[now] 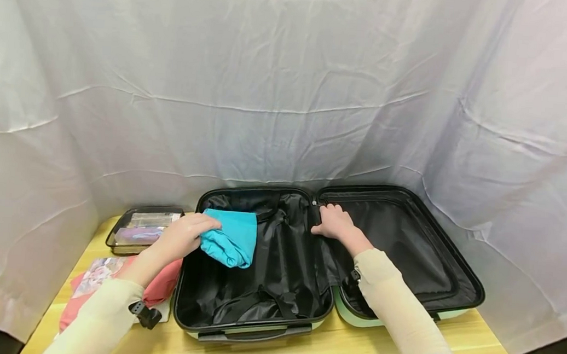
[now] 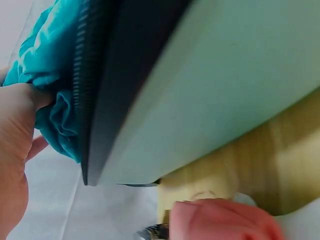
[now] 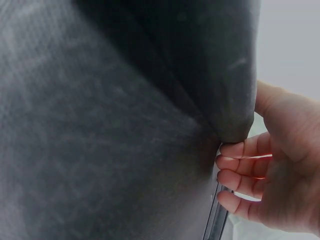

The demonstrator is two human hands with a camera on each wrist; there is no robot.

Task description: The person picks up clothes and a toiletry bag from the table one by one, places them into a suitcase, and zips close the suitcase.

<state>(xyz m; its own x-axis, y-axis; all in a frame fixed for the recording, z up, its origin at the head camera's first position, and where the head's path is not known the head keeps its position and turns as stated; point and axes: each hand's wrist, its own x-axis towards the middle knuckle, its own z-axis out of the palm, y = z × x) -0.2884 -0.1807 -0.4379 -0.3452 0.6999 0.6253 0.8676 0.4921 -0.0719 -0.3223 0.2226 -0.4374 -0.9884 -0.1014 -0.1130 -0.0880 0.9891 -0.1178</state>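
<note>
An open mint-green suitcase [image 1: 258, 329] with black lining lies flat on the wooden table [image 1: 360, 352]. My left hand [image 1: 183, 237] grips a folded teal cloth [image 1: 232, 238] over the left half's back corner. In the left wrist view the teal cloth [image 2: 50, 75] bunches against the suitcase's zipper edge [image 2: 87, 100], held by my left hand [image 2: 17, 130]. My right hand [image 1: 334, 223] rests on the middle hinge, its fingers curled over the black lining. The right wrist view shows my right hand [image 3: 260, 170] pinching a fold of black lining [image 3: 230, 100].
A clear zip pouch [image 1: 144, 227] with toiletries sits left of the suitcase. A pink folded garment [image 1: 157, 291] and a printed packet [image 1: 96, 273] lie at the table's left front. White sheeting [image 1: 289, 89] hangs close behind and to both sides.
</note>
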